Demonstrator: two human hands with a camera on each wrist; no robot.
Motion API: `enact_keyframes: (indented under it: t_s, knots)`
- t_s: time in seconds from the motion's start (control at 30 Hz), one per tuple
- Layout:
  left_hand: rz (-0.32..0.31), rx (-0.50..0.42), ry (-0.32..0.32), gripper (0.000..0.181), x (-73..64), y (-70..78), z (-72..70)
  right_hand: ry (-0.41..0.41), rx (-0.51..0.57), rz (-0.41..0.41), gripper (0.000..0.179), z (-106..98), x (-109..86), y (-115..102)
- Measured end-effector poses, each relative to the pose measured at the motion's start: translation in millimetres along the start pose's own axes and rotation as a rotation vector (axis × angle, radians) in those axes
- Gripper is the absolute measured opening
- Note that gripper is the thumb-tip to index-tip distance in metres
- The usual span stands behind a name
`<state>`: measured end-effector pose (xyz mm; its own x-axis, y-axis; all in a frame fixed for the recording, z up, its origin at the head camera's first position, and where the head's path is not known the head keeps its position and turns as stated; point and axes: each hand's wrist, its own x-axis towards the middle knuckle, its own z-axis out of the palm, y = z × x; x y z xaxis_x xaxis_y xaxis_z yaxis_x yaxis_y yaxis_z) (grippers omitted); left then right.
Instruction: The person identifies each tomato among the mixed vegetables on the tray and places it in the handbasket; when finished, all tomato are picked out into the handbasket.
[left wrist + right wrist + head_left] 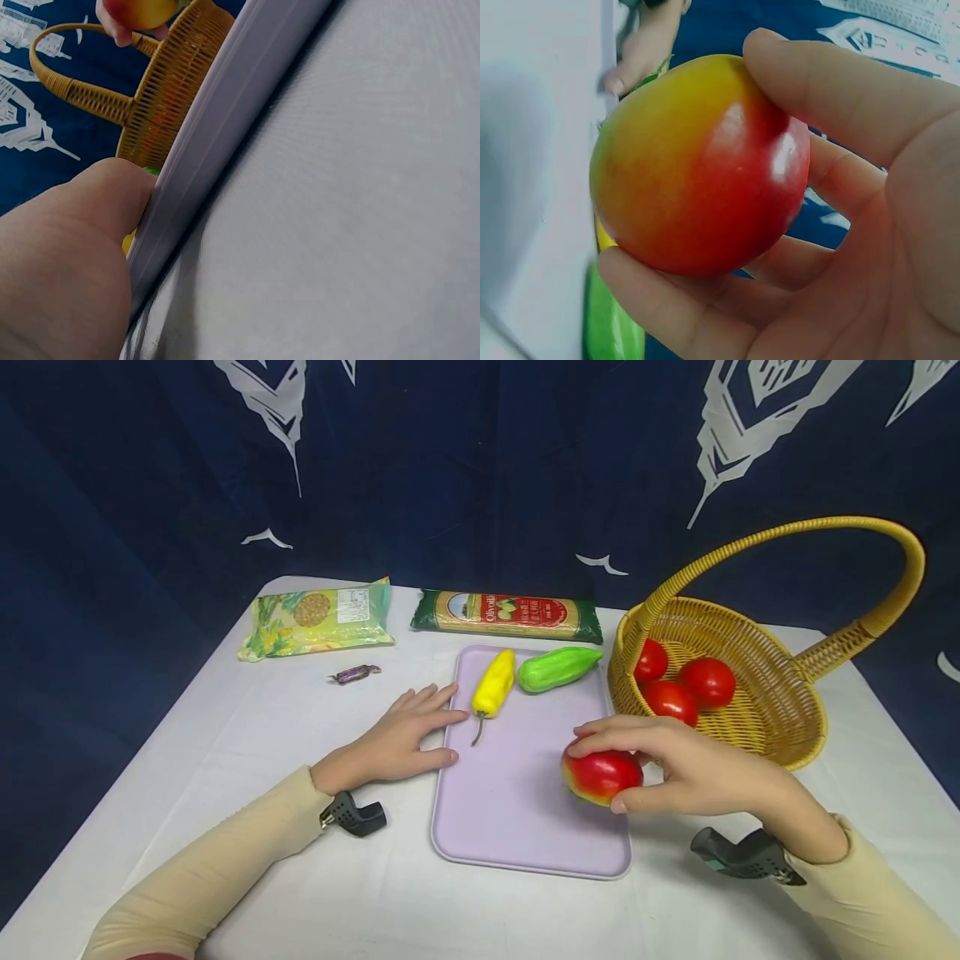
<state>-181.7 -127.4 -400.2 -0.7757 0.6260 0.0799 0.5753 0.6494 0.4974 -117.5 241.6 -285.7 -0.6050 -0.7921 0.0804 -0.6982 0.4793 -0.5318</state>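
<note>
My right hand (693, 768) grips a red and yellow-green mango (600, 777) over the right part of a lilac tray (517, 835). Thumb and fingers lie on opposite sides of the mango (697, 172) in the right wrist view. My left hand (401, 739) rests at the tray's left edge with its fingers spread and fairly straight. On the tray's far half lie a yellow pepper (497, 683), its stem toward me, and a green pepper-like vegetable (557, 669). In the left wrist view the left thumb (82, 225) hides part of the tray's edge.
A wicker basket (772, 710) with a tall handle stands right of the tray, holding several tomatoes (707, 682). Behind the tray lies a spaghetti packet (510, 615). A yellow-green bag (318, 620) and a purple wrapped candy (356, 674) are at the back left.
</note>
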Motion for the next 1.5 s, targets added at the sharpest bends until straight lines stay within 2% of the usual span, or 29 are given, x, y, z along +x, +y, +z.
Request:
enact_keyframes:
  t_s: [0.17,0.4,0.5,0.67,0.8,0.9,1.2,1.5]
  knots:
    - [0.0,0.005,0.001,0.06,-0.6,-0.4,-0.2,0.087,-0.085,0.018,0.063,-16,-15.7,4]
    - [0.002,0.007,0.002,0.06,-0.5,-0.3,-0.2,0.221,-0.163,0.105,0.073,-33,-39.3,21]
    - [0.002,0.005,0.001,0.059,-0.4,0.0,-0.3,0.274,-0.156,0.119,0.074,-39,-48.8,32]
    - [0.002,0.005,0.002,0.059,-0.7,-0.8,0.0,0.336,-0.093,0.211,0.07,-45,-60.3,47]
    - [0.006,0.005,0.005,0.059,-0.2,-2.3,1.0,0.37,-0.061,0.31,0.066,-47,-67.2,56]
    - [0.004,0.001,0.004,0.059,0.2,-2.9,1.6,0.385,-0.054,0.352,0.064,-49,-71.2,62]
    - [-0.004,-0.005,-0.002,0.06,0.4,-2.8,2.0,0.42,-0.066,0.422,0.062,-52,-81.7,80]
    - [-0.009,-0.006,-0.009,0.06,0.0,-2.6,1.7,0.43,-0.089,0.46,0.059,-51,-88.5,86]
